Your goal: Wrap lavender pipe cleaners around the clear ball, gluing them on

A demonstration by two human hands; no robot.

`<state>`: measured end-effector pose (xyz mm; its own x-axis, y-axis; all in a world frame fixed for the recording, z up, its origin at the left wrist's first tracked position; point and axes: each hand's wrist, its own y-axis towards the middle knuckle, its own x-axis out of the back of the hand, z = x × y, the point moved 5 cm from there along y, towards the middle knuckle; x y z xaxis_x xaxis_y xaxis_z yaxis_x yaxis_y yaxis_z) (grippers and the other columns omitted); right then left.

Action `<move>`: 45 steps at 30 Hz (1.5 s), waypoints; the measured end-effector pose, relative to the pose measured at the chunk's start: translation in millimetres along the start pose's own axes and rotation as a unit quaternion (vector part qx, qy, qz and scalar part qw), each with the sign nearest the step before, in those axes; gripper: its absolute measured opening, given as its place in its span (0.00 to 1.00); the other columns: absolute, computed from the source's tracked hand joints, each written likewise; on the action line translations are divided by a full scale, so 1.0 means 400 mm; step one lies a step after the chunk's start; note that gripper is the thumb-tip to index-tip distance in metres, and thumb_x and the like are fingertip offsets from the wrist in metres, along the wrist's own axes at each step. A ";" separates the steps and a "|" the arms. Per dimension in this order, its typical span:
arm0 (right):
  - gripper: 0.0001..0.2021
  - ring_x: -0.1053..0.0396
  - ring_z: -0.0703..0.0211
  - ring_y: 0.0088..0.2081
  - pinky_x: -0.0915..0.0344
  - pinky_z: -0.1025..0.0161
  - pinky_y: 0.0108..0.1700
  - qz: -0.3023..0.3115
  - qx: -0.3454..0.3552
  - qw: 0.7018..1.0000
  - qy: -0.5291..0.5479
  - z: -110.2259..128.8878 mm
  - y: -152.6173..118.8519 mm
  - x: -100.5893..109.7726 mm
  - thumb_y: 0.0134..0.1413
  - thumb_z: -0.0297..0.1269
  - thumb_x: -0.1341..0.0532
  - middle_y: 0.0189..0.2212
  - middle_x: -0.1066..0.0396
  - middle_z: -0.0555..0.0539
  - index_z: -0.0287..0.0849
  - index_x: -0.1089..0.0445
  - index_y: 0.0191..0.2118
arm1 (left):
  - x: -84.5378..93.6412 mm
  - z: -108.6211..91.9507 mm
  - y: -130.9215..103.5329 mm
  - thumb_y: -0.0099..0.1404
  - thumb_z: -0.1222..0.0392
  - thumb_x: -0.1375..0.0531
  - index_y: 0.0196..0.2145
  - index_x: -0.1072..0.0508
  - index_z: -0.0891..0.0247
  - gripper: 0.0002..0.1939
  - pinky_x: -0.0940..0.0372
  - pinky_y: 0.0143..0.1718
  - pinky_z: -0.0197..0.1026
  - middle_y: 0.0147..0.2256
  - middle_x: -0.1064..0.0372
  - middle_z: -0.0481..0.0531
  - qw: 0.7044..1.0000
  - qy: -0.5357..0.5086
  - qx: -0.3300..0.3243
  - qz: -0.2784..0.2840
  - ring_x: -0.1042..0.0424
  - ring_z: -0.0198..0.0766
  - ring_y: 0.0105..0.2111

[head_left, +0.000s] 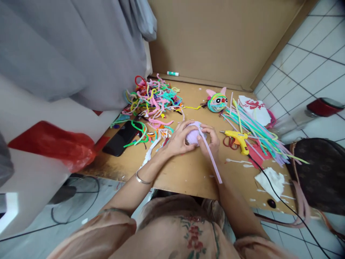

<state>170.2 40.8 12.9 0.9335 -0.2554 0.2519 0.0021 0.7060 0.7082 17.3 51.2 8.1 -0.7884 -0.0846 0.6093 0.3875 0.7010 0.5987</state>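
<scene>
A ball wrapped in lilac pipe cleaner [193,134] is held between both hands above the middle of the wooden table. My left hand [180,138] has its fingers wrapped round the ball's left side. On the right side, my right hand [210,141] grips the ball and the lilac pipe cleaner. A loose length of the pipe cleaner [212,160] hangs down from the ball toward me, across the right wrist. Behind the hands sits a finished-looking striped ball figure [217,102] with pink ears, eyes and a red nose.
Tangled colourful pipe cleaners [155,97] and a black phone [120,139] lie left. To the right are a yellow glue gun [238,138] with its cord, red-handled scissors [230,142], straight pipe cleaners [258,131], white tissue [270,182] and a brown bag [319,172]. A glue stick [173,73] lies behind.
</scene>
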 end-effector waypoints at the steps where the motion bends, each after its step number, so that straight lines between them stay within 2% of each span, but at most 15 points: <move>1: 0.06 0.27 0.50 0.49 0.31 0.49 0.52 -0.005 0.001 1.000 0.005 0.001 0.000 0.000 0.57 0.39 0.38 0.45 0.26 0.43 0.47 0.33 0.39 | 0.001 -0.001 0.000 0.58 0.52 0.35 0.55 0.34 0.59 0.28 0.40 0.62 0.57 0.60 0.39 0.63 1.000 -0.001 -0.003 -0.002 0.38 0.54 0.61; 6: 0.05 0.28 0.51 0.50 0.31 0.49 0.53 -0.016 0.005 1.000 0.020 0.002 -0.005 -0.002 0.58 0.39 0.39 0.46 0.27 0.43 0.47 0.34 0.39 | 0.001 -0.003 -0.003 0.58 0.53 0.34 0.55 0.34 0.60 0.28 0.41 0.63 0.57 0.61 0.40 0.62 1.000 0.002 -0.003 -0.006 0.38 0.53 0.62; 10: 0.18 0.29 0.50 0.51 0.31 0.50 0.54 -0.034 -0.027 0.999 0.030 -0.005 -0.011 -0.004 0.54 0.43 0.35 0.49 0.29 0.42 0.47 0.36 0.49 | 0.000 -0.003 -0.005 0.58 0.52 0.34 0.55 0.34 0.59 0.28 0.41 0.63 0.58 0.61 0.40 0.62 1.000 0.009 0.004 -0.002 0.38 0.54 0.62; 12: 0.19 0.30 0.50 0.52 0.31 0.49 0.54 -0.042 -0.026 0.999 0.018 0.002 -0.010 -0.002 0.55 0.43 0.36 0.49 0.30 0.41 0.47 0.36 0.51 | 0.000 -0.003 -0.004 0.58 0.51 0.34 0.55 0.34 0.58 0.28 0.41 0.63 0.58 0.61 0.40 0.61 1.000 0.013 0.009 0.003 0.38 0.54 0.62; 18: 0.09 0.31 0.49 0.50 0.31 0.46 0.53 -0.054 0.018 0.997 -0.048 0.046 -0.002 0.014 0.60 0.41 0.40 0.46 0.30 0.42 0.47 0.30 0.45 | 0.002 -0.003 -0.002 0.59 0.50 0.35 0.55 0.34 0.59 0.28 0.41 0.63 0.59 0.61 0.40 0.62 1.000 0.009 0.002 0.002 0.39 0.54 0.62; 24: 0.03 0.30 0.55 0.41 0.31 0.54 0.45 -0.062 0.023 0.995 -0.074 0.058 -0.002 0.030 0.61 0.36 0.40 0.36 0.31 0.47 0.47 0.28 0.38 | 0.004 -0.004 -0.003 0.58 0.51 0.34 0.55 0.34 0.59 0.28 0.41 0.63 0.58 0.61 0.40 0.63 1.000 -0.003 0.003 0.005 0.39 0.54 0.62; 30: 0.04 0.30 0.57 0.39 0.31 0.57 0.42 -0.049 0.018 0.997 -0.062 0.048 -0.004 0.018 0.61 0.35 0.40 0.34 0.31 0.48 0.46 0.28 0.36 | 0.009 -0.006 -0.001 0.57 0.53 0.33 0.54 0.35 0.61 0.29 0.41 0.63 0.59 0.61 0.38 0.64 1.000 -0.004 0.007 -0.003 0.38 0.54 0.62; 37: 0.05 0.29 0.57 0.37 0.32 0.57 0.41 -0.062 -0.002 0.997 -0.039 0.044 -0.003 0.018 0.61 0.37 0.41 0.32 0.30 0.49 0.46 0.29 0.34 | 0.009 0.002 0.000 0.55 0.53 0.32 0.56 0.39 0.59 0.34 0.39 0.61 0.60 0.60 0.36 0.63 0.999 -0.031 0.020 -0.020 0.36 0.54 0.61; 45: 0.06 0.30 0.57 0.37 0.32 0.57 0.40 -0.044 -0.014 0.998 -0.040 0.045 -0.001 0.017 0.61 0.37 0.41 0.31 0.29 0.50 0.46 0.30 0.33 | 0.009 0.005 0.001 0.55 0.51 0.33 0.59 0.40 0.59 0.36 0.39 0.61 0.60 0.59 0.36 0.63 1.000 -0.010 0.022 -0.011 0.35 0.54 0.59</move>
<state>170.1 26.8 26.4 0.8974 -0.3684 0.2430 0.0936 0.6970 0.7109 13.6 52.7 9.5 -0.8054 -0.0864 0.5863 0.3496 0.7296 0.5877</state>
